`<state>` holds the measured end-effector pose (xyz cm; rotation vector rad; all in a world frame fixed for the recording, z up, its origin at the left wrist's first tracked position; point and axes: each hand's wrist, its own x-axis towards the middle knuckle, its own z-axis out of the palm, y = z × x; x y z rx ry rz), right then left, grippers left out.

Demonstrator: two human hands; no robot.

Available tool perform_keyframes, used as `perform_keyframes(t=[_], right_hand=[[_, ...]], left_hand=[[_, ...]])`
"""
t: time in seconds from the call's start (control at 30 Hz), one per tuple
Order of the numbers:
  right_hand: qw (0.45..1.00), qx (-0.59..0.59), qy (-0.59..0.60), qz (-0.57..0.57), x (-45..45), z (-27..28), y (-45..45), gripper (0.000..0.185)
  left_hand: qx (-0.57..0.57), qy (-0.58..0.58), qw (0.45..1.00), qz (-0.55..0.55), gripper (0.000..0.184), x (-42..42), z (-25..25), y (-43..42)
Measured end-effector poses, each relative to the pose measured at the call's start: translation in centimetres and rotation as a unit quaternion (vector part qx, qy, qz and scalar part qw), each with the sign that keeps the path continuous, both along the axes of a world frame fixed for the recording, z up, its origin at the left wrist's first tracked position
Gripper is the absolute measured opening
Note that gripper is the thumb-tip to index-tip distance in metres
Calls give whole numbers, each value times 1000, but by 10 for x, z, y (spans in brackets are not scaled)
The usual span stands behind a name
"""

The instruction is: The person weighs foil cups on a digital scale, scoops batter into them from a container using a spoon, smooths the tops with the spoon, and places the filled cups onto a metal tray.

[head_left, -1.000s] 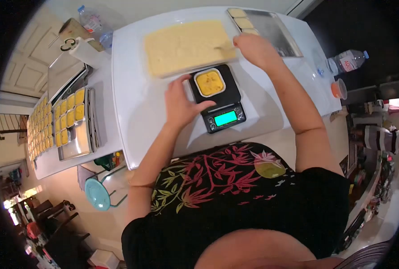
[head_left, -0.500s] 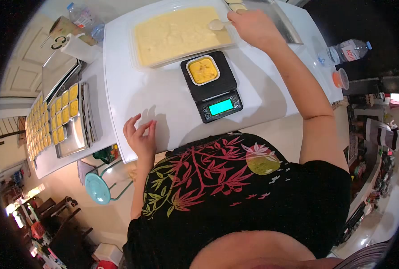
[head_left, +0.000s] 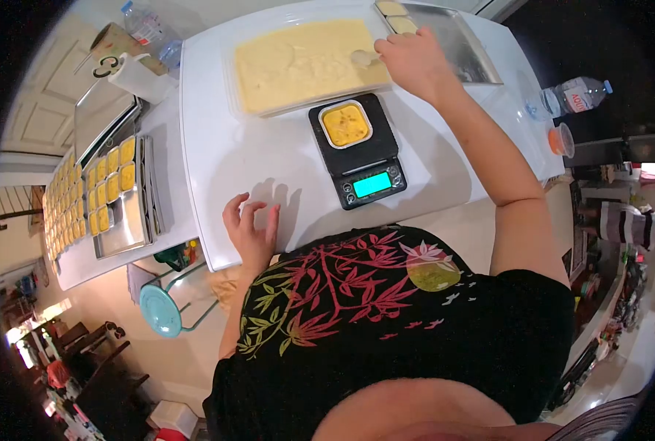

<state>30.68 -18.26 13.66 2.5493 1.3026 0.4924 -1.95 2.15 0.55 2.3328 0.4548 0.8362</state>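
My right hand (head_left: 415, 65) grips a spoon (head_left: 362, 58) by its handle; the spoon's bowl is at the surface of the pale yellow creamy mixture (head_left: 298, 62), near its right end. That mixture fills a wide clear plastic tub (head_left: 232, 88). Below the tub, a black digital scale (head_left: 380, 151) with a lit cyan display bears a small foil cup (head_left: 346, 123) of yellow filling with brownish bits. My left hand (head_left: 251, 228) hovers at the table's front edge, fingers apart and slightly curled, holding nothing.
A metal tray (head_left: 452, 48) with pale-filled cups lies right of the tub. Many filled yellow cups (head_left: 110, 176) stand on trays on the left table, by a paper towel roll (head_left: 140, 79). A water bottle (head_left: 577, 97) and a plastic cup (head_left: 560, 140) are at the right edge.
The spoon's bowl, clear to see before, now sits lower against the mixture and looks partly coated. The whole view has shifted slightly; my left hand stays open near the table edge.
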Motion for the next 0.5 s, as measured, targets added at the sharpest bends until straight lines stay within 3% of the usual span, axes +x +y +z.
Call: perform_keyframes(t=[0.07,0.17,0.3,0.4,0.5], right_hand=[[1000,0,10,-3,1,-2,1,9],[1000,2,24,-5,0,-6,3,9],[999,-1,39,-15,-3,-1,7,10],[999,-2,39,-24,-5,0,7,12],[999,7,38,-32,-4,0,5,12]], left_hand=[[-19,-14,1000,-9,23,1,-2,-2],[78,-21,988,-128,26,12,5,-8],[216,-14,903,-372,27,60,45,-43],[281,0,838,-467,35,92,47,-77],[298,39,829,-472,43,102,37,-98]])
